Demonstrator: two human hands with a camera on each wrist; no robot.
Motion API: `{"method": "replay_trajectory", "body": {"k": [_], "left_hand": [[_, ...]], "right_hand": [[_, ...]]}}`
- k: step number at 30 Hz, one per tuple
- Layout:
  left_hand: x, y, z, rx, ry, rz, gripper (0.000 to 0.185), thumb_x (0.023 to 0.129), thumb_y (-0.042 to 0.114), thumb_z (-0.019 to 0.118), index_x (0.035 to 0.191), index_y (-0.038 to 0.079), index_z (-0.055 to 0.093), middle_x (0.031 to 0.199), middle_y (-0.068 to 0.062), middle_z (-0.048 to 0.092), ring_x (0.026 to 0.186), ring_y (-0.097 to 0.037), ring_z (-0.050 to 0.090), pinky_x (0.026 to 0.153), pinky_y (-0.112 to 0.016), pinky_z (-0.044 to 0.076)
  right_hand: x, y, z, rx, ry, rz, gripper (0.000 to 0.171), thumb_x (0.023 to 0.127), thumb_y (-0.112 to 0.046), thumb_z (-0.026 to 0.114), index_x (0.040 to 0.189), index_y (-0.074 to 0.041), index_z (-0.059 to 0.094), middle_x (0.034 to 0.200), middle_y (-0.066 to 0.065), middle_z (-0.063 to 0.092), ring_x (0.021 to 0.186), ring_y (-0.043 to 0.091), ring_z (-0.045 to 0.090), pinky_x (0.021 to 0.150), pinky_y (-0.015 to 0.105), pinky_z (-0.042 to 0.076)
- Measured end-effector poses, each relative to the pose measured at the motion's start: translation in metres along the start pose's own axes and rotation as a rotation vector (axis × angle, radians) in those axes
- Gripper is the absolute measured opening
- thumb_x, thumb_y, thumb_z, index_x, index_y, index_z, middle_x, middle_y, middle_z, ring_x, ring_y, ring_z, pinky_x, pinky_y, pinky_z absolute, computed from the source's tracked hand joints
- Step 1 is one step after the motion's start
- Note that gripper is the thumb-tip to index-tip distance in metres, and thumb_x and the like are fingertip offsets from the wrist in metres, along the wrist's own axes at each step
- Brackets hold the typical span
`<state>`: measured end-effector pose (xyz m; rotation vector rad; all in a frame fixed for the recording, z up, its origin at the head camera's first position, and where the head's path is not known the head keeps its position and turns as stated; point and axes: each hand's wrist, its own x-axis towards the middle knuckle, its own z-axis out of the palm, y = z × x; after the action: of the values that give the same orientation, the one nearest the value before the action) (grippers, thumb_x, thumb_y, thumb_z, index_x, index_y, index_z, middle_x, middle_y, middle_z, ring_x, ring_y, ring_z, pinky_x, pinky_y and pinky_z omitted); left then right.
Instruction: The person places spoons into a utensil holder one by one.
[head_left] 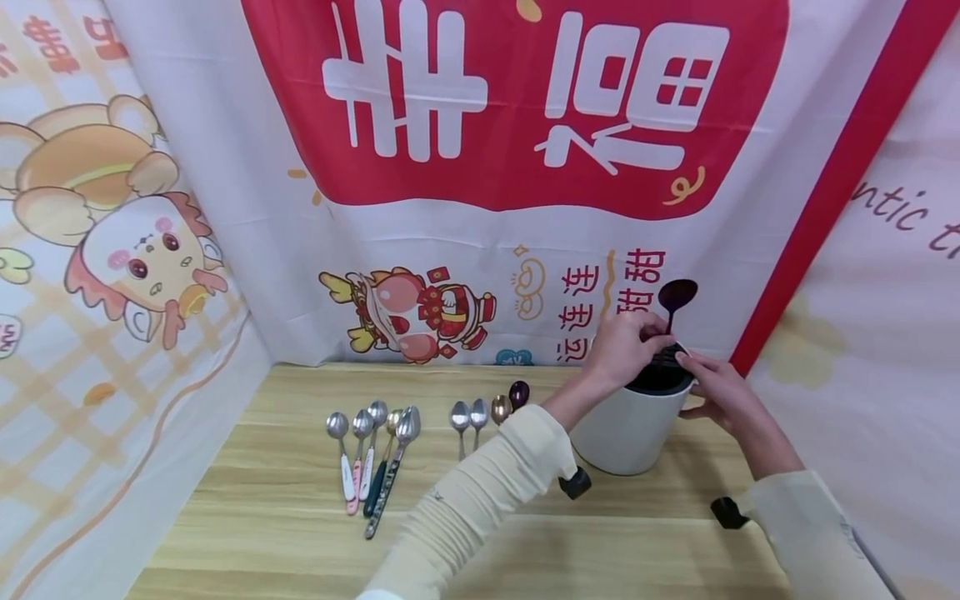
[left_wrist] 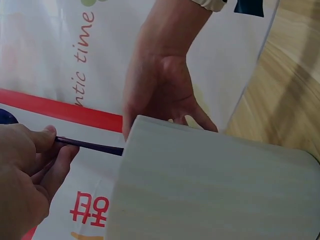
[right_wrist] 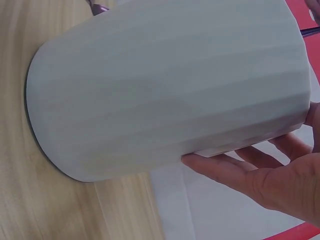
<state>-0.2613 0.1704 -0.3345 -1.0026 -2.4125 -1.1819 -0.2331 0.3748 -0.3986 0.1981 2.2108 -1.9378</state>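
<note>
White ribbed cutlery holder (head_left: 630, 433) steadied by right hand (head_left: 716, 392), fingers straight. Dark spoon (head_left: 677, 297) pinched by left hand (head_left: 622, 346) above slotted insert. Risks judged: handle jammed in slot; holder tipped on worktop (head_left: 300, 533).

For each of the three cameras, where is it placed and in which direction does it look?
Head: above, looking forward and down at the table, spoons, both hands and sleeves.
Left wrist: beside the left hand pinching the dark spoon; right hand behind.
Right wrist: low, facing the white holder; right hand fingers.
All views share the holder.
</note>
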Motion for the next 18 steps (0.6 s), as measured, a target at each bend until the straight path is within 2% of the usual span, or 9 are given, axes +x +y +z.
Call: {"method": "replay_trajectory", "body": {"k": [2,5,8,11,18], "left_hand": [[-0.002,-0.002,0.004,0.006,-0.021,-0.003,0.013,0.093,0.026,0.071,0.096,0.015,0.077,0.088,0.008,0.076,0.068,0.01,0.057,0.062,-0.001,0.04],[-0.004,-0.004,0.008,0.033,-0.041,0.028,0.012,0.093,0.026,0.071,0.094,0.016,0.078,0.083,0.009,0.075,0.064,0.01,0.056,0.06,-0.002,0.04],[-0.004,-0.006,0.013,0.093,-0.048,0.071,0.012,0.092,0.027,0.072,0.093,0.017,0.079,0.081,0.011,0.076,0.067,0.009,0.058,0.063,-0.002,0.038],[-0.005,-0.008,0.016,0.137,-0.062,0.088,0.012,0.091,0.028,0.073,0.094,0.019,0.079,0.081,0.012,0.076,0.07,0.01,0.06,0.065,-0.003,0.037],[-0.008,-0.01,0.022,0.127,-0.088,0.094,0.011,0.092,0.027,0.072,0.095,0.018,0.079,0.083,0.012,0.076,0.068,0.011,0.059,0.063,-0.002,0.037]], "right_hand": [[0.0,0.001,0.0,0.009,0.0,-0.007,0.081,0.101,-0.048,0.049,0.157,-0.001,0.015,0.096,-0.027,0.062,0.089,-0.005,0.063,0.086,0.064,0.054],[-0.001,0.001,0.0,0.016,0.004,-0.011,0.08,0.101,-0.049,0.049,0.157,-0.001,0.017,0.095,-0.027,0.062,0.089,-0.005,0.063,0.09,0.068,0.051],[-0.002,0.001,0.001,0.013,0.007,-0.01,0.079,0.101,-0.049,0.048,0.157,-0.002,0.018,0.101,-0.024,0.061,0.091,-0.004,0.062,0.093,0.07,0.047],[-0.002,0.0,0.002,0.01,0.015,-0.005,0.078,0.102,-0.048,0.047,0.157,-0.002,0.018,0.107,-0.021,0.06,0.092,-0.002,0.062,0.093,0.069,0.048],[-0.002,-0.001,0.004,0.015,0.022,0.004,0.08,0.101,-0.049,0.049,0.157,-0.002,0.016,0.1,-0.023,0.063,0.09,-0.003,0.062,0.089,0.066,0.052]]}}
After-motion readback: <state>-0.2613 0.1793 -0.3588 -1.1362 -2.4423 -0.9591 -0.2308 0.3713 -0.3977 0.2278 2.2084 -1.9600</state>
